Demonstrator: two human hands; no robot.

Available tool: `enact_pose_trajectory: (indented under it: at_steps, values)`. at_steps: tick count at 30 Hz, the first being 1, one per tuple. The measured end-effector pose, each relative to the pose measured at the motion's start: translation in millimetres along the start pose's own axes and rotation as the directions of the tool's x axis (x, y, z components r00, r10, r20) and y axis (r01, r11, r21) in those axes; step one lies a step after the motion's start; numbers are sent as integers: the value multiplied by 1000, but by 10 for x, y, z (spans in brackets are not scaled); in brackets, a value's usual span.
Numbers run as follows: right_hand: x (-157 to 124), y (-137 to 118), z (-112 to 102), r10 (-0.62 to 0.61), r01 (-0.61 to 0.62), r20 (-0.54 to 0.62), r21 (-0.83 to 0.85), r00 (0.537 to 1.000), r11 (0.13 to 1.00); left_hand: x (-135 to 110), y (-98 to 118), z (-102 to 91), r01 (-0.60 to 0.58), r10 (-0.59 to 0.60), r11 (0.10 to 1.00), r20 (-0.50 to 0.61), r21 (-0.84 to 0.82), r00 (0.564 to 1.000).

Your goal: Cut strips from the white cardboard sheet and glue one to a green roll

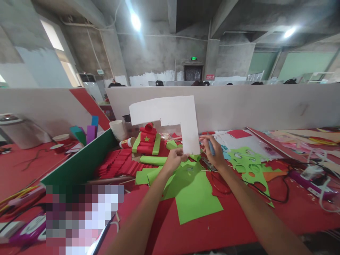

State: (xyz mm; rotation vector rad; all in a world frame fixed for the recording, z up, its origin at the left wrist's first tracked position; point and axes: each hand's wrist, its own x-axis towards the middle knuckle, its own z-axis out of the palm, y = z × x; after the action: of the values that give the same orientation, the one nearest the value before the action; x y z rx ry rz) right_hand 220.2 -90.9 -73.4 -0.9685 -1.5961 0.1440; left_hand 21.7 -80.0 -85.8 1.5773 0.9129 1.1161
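My left hand (174,160) pinches the lower end of a white L-shaped board (170,110), holding it upright above the table. A jagged notch shows on the board's inner edge. To its right, my right hand (214,151) is closed around a blue-grey pen-like tool (211,147), whose exact kind I cannot make out. Its fingertips are close to the board's right edge. Below both hands lie bright green sheets (198,193), partly overlapping. Behind the left hand stands a red paper model (146,141) with a yellow star and green side strips.
Folded red strips (114,163) lie beside a green divider (79,159) on the left. A paper cup (118,129) stands behind them. Green sheet scraps with cut-out holes (247,161) and cables surround a purple power strip (312,184) at right. A white partition (265,106) runs along the back.
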Motion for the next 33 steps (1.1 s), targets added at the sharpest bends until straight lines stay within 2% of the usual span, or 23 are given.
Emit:
enact_pose_trajectory:
  at_steps: [2,5,10,17,23,25,28,31,33]
  values:
    - [11,64,0,46,-45,-22,24,999,999,4,-9,10,6,-6,1000,28,10,1000]
    - [32,183,9,99,-99,5,81,995,992,30,-35,27,36,-38,999,95,26,995]
    - [74,271,0,129,-128,6,120,992,984,46,-59,38,44,-46,999,149,17,988]
    - [93,313,-69,151,-141,-51,156,987,978,45,-97,-1,18,-24,998,115,52,993]
    - [98,360,-60,180,-167,-56,187,982,968,83,-143,-7,-41,40,994,5,102,999]
    - [92,330,-47,196,-183,-42,214,980,960,77,-133,2,-57,58,997,-24,59,998]
    - [71,264,-12,190,-184,-6,236,982,954,70,-118,31,-40,38,995,-30,-93,999]
    - [37,201,45,175,-178,33,253,984,951,67,-112,69,7,-6,967,7,-256,1000]
    - [12,169,87,168,-182,75,269,983,946,65,-105,84,14,-4,951,34,-310,999]
